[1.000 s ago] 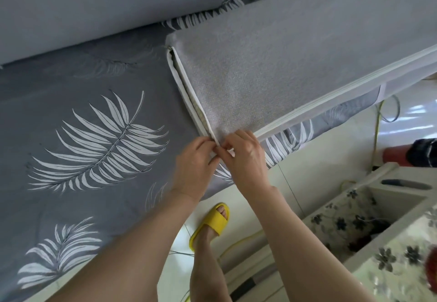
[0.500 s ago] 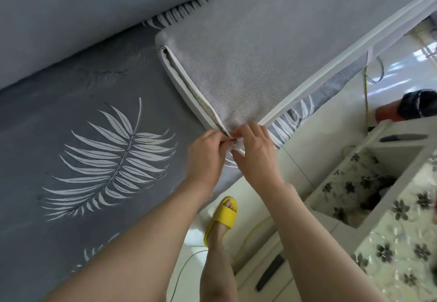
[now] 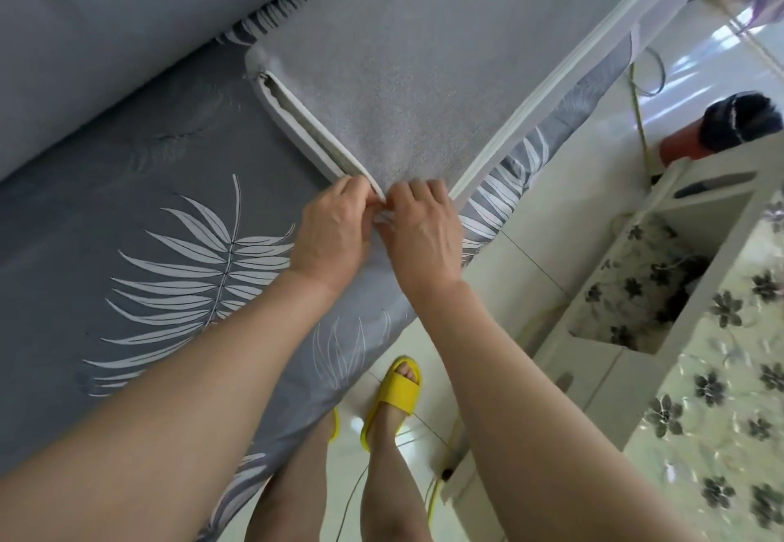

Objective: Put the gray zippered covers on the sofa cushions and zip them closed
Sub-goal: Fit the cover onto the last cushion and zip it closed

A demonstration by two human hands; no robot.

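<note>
Our left hand (image 3: 335, 227) and right hand (image 3: 424, 231) both pinched the near corner of the gray cover (image 3: 403, 87), its side zipper (image 3: 306, 127) gaping open; it lay on the leaf-print sofa (image 3: 127, 185).

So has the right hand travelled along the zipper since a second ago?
No. The right hand still pinches the gray cover at its near corner, next to the left hand. Only the camera view has shifted.
</note>
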